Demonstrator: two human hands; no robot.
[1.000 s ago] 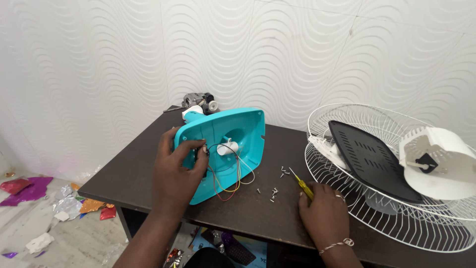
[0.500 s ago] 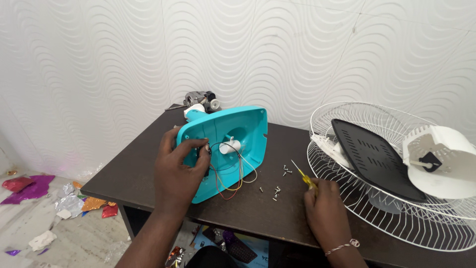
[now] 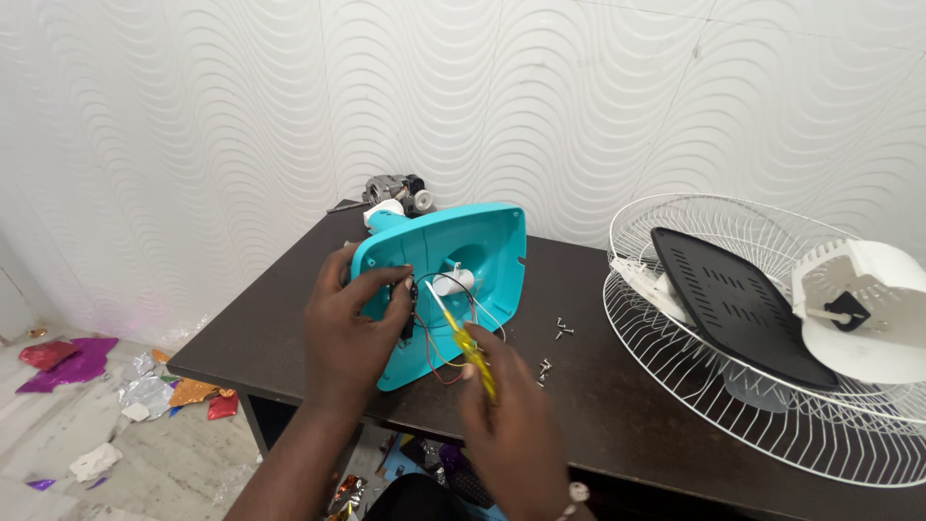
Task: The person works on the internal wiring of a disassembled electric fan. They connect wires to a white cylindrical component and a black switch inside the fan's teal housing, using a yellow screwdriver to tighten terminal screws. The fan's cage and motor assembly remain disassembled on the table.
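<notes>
Dark brown table (image 3: 289,318) against a white wavy-textured wall. Left hand (image 3: 352,333) grips the rim of the teal fan housing (image 3: 463,260), tilted up on the tabletop with its open side facing the camera; right hand (image 3: 506,415) is closed on a yellow screwdriver (image 3: 463,338) whose tip points into the housing's wiring. Loose screws (image 3: 561,330) lie just beside the housing, white wire fan guard (image 3: 694,386) well to the right.

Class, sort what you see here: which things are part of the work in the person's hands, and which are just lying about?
In use:
- teal fan base, gripped by the left hand
- yellow screwdriver in the right hand
- loose wires

Lying about:
- screws
- wire fan guard
- black panel
- white housing
- motor
- floor scraps
</notes>
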